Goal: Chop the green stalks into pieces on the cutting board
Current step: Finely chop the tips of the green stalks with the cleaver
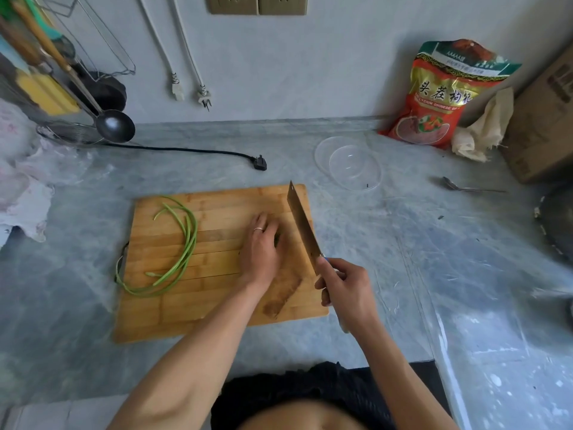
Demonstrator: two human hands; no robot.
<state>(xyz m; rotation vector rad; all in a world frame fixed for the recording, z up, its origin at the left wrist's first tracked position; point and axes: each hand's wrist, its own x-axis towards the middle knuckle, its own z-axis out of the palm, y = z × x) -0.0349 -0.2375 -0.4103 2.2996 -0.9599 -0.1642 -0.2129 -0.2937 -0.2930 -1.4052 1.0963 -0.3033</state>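
A wooden cutting board [173, 308] lies on the grey counter. Several long green stalks [187, 243] curve across its left part, one end hanging over the left edge. My left hand [260, 246] presses down on the board's middle, covering a small bunch of green pieces [278, 239] that barely shows under the fingers. My right hand [344, 285] grips the handle of a cleaver [302, 226], whose blade stands edge-down just right of my left hand's fingers, near the board's right side.
A clear plastic bowl [348, 162] stands behind the board to the right, with a red food bag [434, 97], a cloth and a cardboard box [545, 119] beyond. A spoon [465, 187] lies at right. A black plug and cord [260, 162], ladle [114, 125] and rack sit at back left.
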